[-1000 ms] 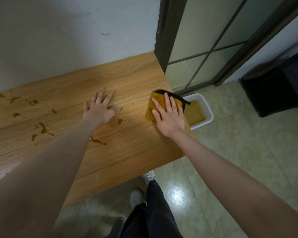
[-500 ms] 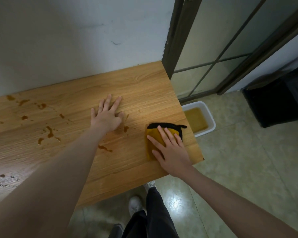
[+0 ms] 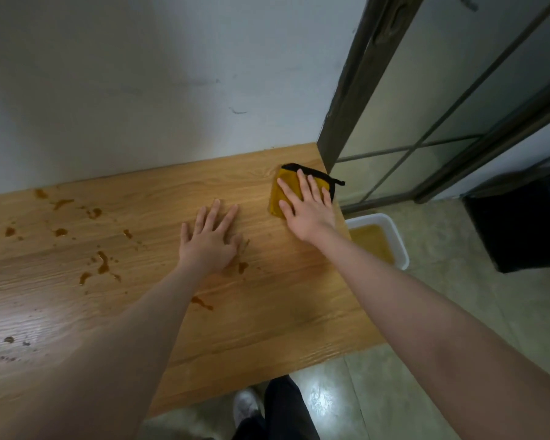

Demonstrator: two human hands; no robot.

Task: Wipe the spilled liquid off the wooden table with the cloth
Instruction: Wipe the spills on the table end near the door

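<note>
Lower centre of the frame: dark trouser legs (image 3: 283, 411) and one pale shoe (image 3: 246, 404) above glossy greenish floor tiles (image 3: 458, 296).

Lower left to centre: light-brown wood-grain desk (image 3: 267, 319), far edge against a pale grey wall (image 3: 140, 84). Two bare forearms across the near edge.

Centre of the frame: left hand (image 3: 208, 241) flat on the desk, palm down. Left fingers (image 3: 215, 211) straight and spread, gripping nothing.

Left half of the frame: brown spilled liquid (image 3: 102, 263) in scattered drops and streaks on the desk. Further drops at the lower left edge, along the upper left of the desk surface, beside the left thumb, and just below the left wrist.

Right of centre, further back: right hand (image 3: 307, 209) flat on a folded mustard-yellow cloth with black edging (image 3: 285, 185). Right fingers (image 3: 304, 187) straight, slightly spread, pressed down on the cloth; no curl around it. Cloth located at the far right corner of the desk, near the wall and touching the right edge, with a black tab past that edge.

Right of the desk, on the floor: white rectangular plastic tub (image 3: 397, 239) with yellowish-brown liquid inside, partly hidden behind the right forearm.

Right edge of the frame: black box-shaped object (image 3: 518, 223) on the floor; type not discernible.

Upper right: dark-framed glass door (image 3: 426, 90) beside the wall.
</note>
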